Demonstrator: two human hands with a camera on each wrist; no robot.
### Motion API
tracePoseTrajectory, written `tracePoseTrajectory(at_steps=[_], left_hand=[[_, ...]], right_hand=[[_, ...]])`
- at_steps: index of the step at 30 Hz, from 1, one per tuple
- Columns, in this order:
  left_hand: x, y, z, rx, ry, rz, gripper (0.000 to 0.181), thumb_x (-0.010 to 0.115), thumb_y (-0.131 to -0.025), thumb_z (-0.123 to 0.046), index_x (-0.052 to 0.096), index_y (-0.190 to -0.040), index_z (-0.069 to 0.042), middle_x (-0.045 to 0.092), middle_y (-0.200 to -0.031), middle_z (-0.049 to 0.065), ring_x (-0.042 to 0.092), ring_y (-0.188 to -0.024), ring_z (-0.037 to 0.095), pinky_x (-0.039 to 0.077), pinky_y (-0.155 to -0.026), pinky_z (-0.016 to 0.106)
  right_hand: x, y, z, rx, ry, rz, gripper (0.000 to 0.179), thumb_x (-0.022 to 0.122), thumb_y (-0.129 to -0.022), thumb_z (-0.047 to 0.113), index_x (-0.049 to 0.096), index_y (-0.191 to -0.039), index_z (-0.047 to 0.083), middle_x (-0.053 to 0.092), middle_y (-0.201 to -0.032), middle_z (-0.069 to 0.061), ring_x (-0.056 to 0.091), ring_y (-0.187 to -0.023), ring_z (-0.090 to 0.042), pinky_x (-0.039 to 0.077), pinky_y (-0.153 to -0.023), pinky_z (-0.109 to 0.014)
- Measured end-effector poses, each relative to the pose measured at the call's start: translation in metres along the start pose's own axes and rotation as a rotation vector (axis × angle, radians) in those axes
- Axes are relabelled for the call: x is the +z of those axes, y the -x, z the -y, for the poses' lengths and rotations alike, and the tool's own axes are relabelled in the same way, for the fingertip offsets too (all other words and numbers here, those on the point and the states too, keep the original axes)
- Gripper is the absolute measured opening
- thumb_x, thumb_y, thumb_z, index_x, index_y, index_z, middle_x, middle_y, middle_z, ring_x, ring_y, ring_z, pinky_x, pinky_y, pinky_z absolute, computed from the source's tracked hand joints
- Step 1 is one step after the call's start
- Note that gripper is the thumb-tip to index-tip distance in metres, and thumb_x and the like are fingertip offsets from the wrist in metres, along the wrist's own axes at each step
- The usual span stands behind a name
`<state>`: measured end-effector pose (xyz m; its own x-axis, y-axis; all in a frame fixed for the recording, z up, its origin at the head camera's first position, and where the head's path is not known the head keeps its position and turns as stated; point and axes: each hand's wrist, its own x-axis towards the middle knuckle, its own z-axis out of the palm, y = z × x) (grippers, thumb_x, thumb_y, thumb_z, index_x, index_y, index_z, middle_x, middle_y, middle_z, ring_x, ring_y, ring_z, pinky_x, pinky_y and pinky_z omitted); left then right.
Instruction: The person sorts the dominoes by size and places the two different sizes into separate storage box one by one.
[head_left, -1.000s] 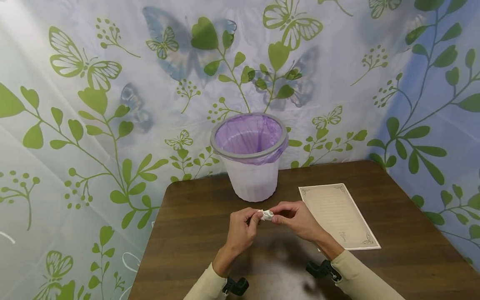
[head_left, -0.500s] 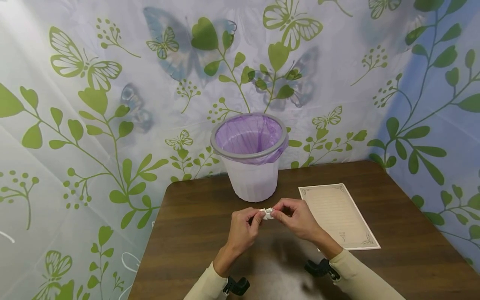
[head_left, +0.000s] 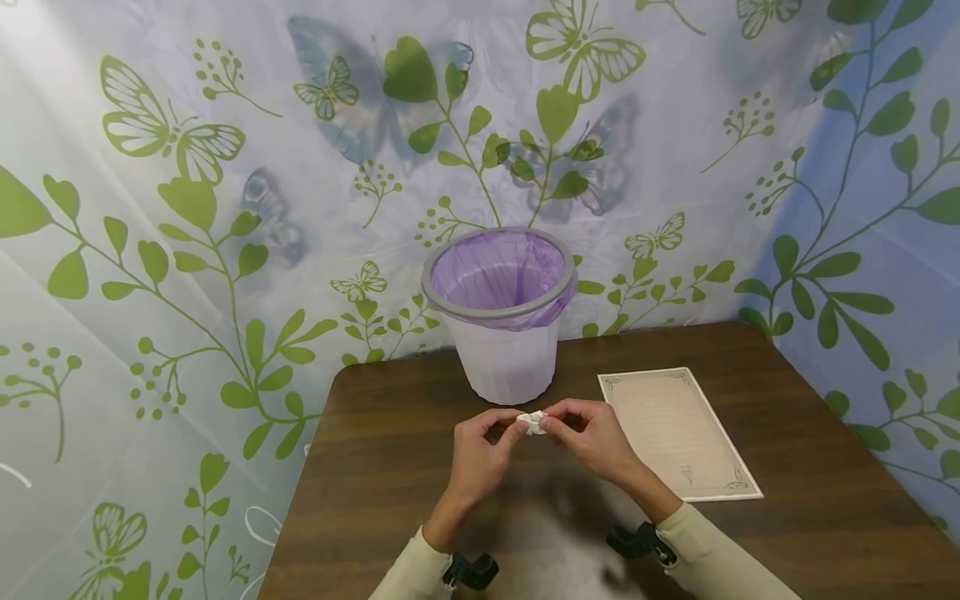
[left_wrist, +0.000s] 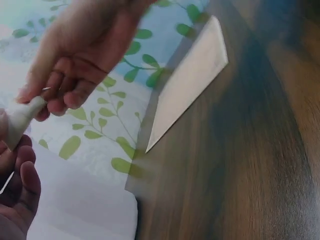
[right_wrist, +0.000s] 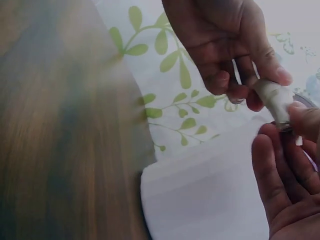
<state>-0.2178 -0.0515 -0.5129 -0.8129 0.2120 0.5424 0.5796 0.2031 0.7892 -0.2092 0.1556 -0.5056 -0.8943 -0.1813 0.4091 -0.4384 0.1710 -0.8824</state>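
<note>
Both hands meet over the table, in front of the bin, around a small white wad of folded paper (head_left: 532, 422). My left hand (head_left: 478, 458) pinches its left end between thumb and fingertips. The other end is pinched by my right hand (head_left: 597, 440). Close up in the left wrist view, the paper wad (left_wrist: 22, 117) looks like a short thick roll. In the right wrist view the paper wad (right_wrist: 274, 100) is slightly twisted, its ends partly hidden by the fingertips.
A white bin (head_left: 504, 362) with a grey rim and purple liner stands at the back of the brown wooden table (head_left: 390, 467). A bordered, lined sheet of paper (head_left: 678, 433) lies to the right, beside the right forearm. A patterned curtain (head_left: 300, 217) hangs behind.
The right hand has shifted slightly left, nearer the left hand, and the paper wad has turned a little between the fingers. Bin and sheet have stayed put.
</note>
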Motion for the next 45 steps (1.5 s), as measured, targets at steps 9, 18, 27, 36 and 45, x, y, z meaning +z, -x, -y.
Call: tracePoseTrajectory(at_steps=[9, 18, 27, 36, 45], left_hand=[[-0.005, 0.0, -0.001, -0.268, 0.188, -0.003, 0.017, 0.08, -0.086, -0.021, 0.08, -0.099, -0.011, 0.078, -0.096, 0.006, 0.073, -0.082, 0.018, 0.06, -0.072, 0.027], [-0.001, 0.001, -0.001, -0.203, 0.218, 0.026, 0.024, 0.081, -0.084, -0.015, 0.078, -0.107, -0.006, 0.077, -0.103, 0.006, 0.074, -0.09, 0.023, 0.061, -0.078, 0.034], [-0.001, -0.002, -0.015, -0.041, 0.173, 0.017, 0.019, 0.078, -0.083, 0.004, 0.075, -0.101, 0.007, 0.076, -0.094, 0.018, 0.074, -0.08, 0.034, 0.062, -0.069, 0.042], [-0.003, -0.003, 0.007, -0.041, 0.163, -0.022, 0.022, 0.082, -0.082, -0.013, 0.079, -0.102, -0.007, 0.078, -0.097, 0.002, 0.075, -0.083, 0.022, 0.062, -0.073, 0.042], [-0.008, -0.006, 0.01, 0.064, 0.128, 0.002, 0.025, 0.083, -0.079, -0.004, 0.078, -0.104, -0.001, 0.078, -0.099, 0.008, 0.076, -0.085, 0.019, 0.061, -0.071, 0.036]], right_hand=[[-0.002, -0.001, -0.008, -0.123, 0.078, 0.07, 0.031, 0.079, -0.085, 0.008, 0.074, -0.116, 0.006, 0.075, -0.105, -0.006, 0.074, -0.086, -0.018, 0.061, -0.072, -0.03], [-0.004, 0.001, 0.017, -0.096, 0.012, 0.025, 0.018, 0.079, -0.083, -0.001, 0.075, -0.101, 0.001, 0.075, -0.093, -0.014, 0.073, -0.077, -0.03, 0.061, -0.066, -0.038], [-0.001, 0.002, 0.008, -0.078, 0.005, 0.007, 0.015, 0.079, -0.082, -0.003, 0.075, -0.095, 0.001, 0.075, -0.088, -0.013, 0.073, -0.075, -0.029, 0.061, -0.065, -0.039], [-0.002, -0.002, -0.009, -0.004, -0.06, 0.038, 0.025, 0.078, -0.087, 0.007, 0.074, -0.111, 0.006, 0.076, -0.105, -0.01, 0.075, -0.089, -0.024, 0.061, -0.074, -0.03], [-0.007, -0.006, -0.014, -0.019, -0.041, 0.049, 0.03, 0.079, -0.087, 0.016, 0.074, -0.114, 0.004, 0.076, -0.108, -0.007, 0.075, -0.088, -0.021, 0.061, -0.073, -0.03]])
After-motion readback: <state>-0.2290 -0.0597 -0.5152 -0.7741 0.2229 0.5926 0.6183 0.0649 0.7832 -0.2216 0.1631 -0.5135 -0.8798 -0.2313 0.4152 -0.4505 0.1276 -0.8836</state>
